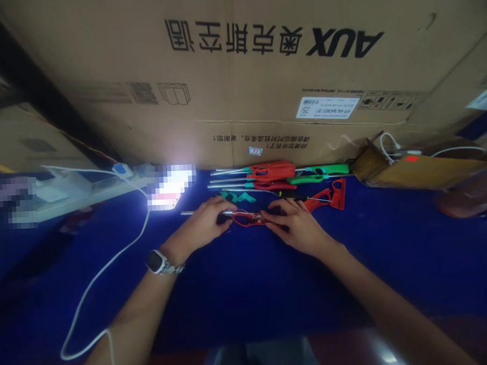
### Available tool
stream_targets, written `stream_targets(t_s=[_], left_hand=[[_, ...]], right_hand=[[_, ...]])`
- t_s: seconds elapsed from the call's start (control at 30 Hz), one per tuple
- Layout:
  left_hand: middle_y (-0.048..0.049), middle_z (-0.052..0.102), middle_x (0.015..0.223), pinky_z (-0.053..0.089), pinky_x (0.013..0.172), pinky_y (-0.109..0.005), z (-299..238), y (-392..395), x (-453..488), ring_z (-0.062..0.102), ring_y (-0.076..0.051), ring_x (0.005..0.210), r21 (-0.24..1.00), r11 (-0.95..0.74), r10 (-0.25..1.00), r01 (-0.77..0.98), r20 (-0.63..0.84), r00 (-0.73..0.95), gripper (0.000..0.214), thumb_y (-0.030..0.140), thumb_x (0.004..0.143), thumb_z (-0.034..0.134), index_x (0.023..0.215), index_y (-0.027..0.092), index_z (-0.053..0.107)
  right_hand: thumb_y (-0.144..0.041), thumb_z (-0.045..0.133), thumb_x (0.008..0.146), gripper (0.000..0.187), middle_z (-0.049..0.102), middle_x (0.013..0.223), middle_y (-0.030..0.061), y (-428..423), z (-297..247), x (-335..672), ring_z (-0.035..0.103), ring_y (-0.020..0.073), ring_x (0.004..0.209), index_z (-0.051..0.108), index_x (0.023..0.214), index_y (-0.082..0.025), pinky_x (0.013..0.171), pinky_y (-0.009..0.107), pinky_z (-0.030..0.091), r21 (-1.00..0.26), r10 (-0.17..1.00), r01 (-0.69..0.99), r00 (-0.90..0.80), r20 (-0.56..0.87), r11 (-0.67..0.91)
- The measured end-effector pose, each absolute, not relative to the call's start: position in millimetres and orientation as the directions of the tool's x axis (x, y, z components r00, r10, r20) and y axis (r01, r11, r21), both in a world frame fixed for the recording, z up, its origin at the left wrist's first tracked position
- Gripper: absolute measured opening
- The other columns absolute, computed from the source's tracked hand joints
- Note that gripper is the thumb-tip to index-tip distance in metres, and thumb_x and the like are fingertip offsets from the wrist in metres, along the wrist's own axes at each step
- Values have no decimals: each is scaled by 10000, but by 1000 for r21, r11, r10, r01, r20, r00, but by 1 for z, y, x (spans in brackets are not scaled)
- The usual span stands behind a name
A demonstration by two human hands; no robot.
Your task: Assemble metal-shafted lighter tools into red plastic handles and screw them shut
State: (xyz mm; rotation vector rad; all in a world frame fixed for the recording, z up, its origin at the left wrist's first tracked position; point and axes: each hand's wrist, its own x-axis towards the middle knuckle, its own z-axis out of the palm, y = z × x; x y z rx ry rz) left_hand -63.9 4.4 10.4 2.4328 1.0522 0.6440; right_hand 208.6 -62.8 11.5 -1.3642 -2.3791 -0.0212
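A long-nosed gas lighter with a red casing (242, 219) lies across the blue table, its casing seemingly opened with wires showing inside. The fingers of my left hand (208, 223) close on its front end, where the metal tube (187, 213) sticks out to the left. My right hand (297, 223) pinches at the inner parts near the middle of the casing; the exact part is hidden by the fingertips. Just behind lie green plastic pieces (239, 196) and a thin screwdriver with a dark handle (292, 196). Loose red casing parts (338, 194) rest right of my right hand.
Several red lighters (271, 171) and green lighters (335, 169) lie behind, against a large cardboard carton (240, 112). A lit phone-like screen (171, 186) and a white cable (105, 266) are at left. An open brown box (424, 169) stands at right on the blue tabletop (248, 290).
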Motion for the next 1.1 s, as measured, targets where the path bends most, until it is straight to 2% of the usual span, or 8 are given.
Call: stream_targets(t_s=[0.2, 0.4, 0.5, 0.67, 0.83, 1.0, 1.1], left_hand=[[-54, 668, 1080, 497, 975, -408, 12, 9, -66, 621, -213, 1057, 520, -671, 711, 528, 252, 656, 313, 86, 914, 531, 1118, 239, 713], [-64, 636, 1181, 483, 953, -447, 15, 2, -59, 605, -233, 1109, 430, -701, 697, 569, 242, 675, 395, 88, 931, 529, 1255, 272, 660], [-72, 658, 1141, 494, 922, -423, 18, 0, -55, 626, -223, 1044, 403, -740, 656, 539, 254, 711, 303, 151, 968, 526, 1203, 242, 694], [-67, 677, 1019, 517, 837, -355, 15, 4, -51, 642, -196, 925, 408, -777, 611, 478, 309, 729, 239, 152, 974, 535, 1097, 200, 735], [-58, 665, 973, 522, 821, -334, 3, 9, -49, 635, -187, 906, 414, -802, 585, 431, 395, 708, 164, 168, 959, 577, 963, 180, 741], [-68, 648, 986, 525, 829, -353, 0, 11, -50, 631, -196, 913, 403, -809, 577, 428, 407, 708, 176, 153, 953, 578, 979, 180, 750], [-66, 630, 988, 523, 809, -346, 1, 10, -50, 628, -193, 904, 404, -809, 577, 426, 412, 705, 189, 138, 946, 579, 968, 191, 759]], right_hand=[[-325, 546, 996, 299, 661, 1167, 83, -62, 10, 207, 610, 249, 1031, 701, 1250, -294, 889, 445, 472, -186, 831, 834, -444, 335, 520], [-324, 546, 995, 302, 658, 1146, 74, -63, 10, 206, 610, 249, 1042, 693, 1258, -307, 907, 445, 476, -195, 841, 841, -430, 328, 505], [-319, 548, 993, 301, 657, 1142, 76, -63, 9, 205, 614, 248, 1030, 694, 1257, -300, 899, 449, 478, -202, 839, 837, -427, 338, 508], [-298, 569, 979, 276, 673, 1099, 82, -63, 8, 201, 620, 239, 982, 722, 1207, -271, 868, 437, 483, -214, 831, 837, -403, 384, 504], [-294, 620, 939, 239, 679, 1129, 93, -63, 7, 194, 617, 263, 1001, 748, 1133, -238, 870, 452, 468, -203, 839, 865, -349, 417, 460], [-253, 638, 912, 251, 676, 1144, 96, -63, 13, 182, 614, 262, 1021, 720, 1148, -228, 887, 443, 440, -217, 836, 865, -325, 442, 452], [-231, 632, 913, 206, 679, 1124, 79, -55, 18, 168, 618, 241, 1023, 705, 1105, -236, 878, 410, 422, -273, 839, 838, -333, 430, 473]])
